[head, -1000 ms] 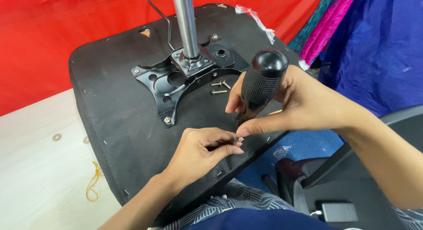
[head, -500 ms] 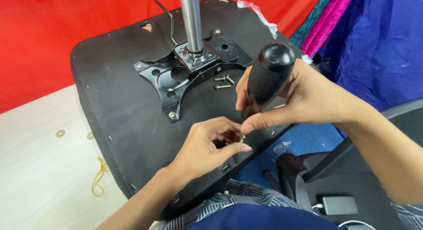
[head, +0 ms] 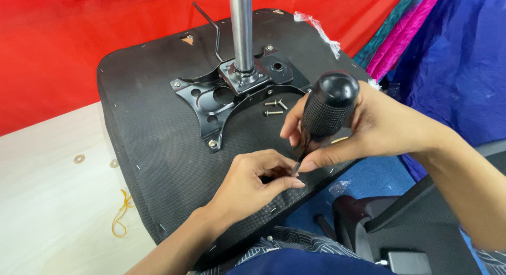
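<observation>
An upturned black chair seat lies in front of me, with a black metal bracket and a steel column bolted to its middle. My right hand grips a screwdriver with a fat black handle, its tip pointing down at the seat's near edge. My left hand pinches around that tip, fingers closed on something small that I cannot make out. Three loose screws lie on the seat just past the screwdriver.
A red cloth covers the area behind the seat. Blue and pink fabric is piled at the right. A black armrest part sits at lower right. A pale floor with a yellow rubber band is at the left.
The view has shifted slightly; both hands stay at the seat's near edge. The screwdriver handle has tilted a little more upright, and my left fingers have tightened around its tip.
</observation>
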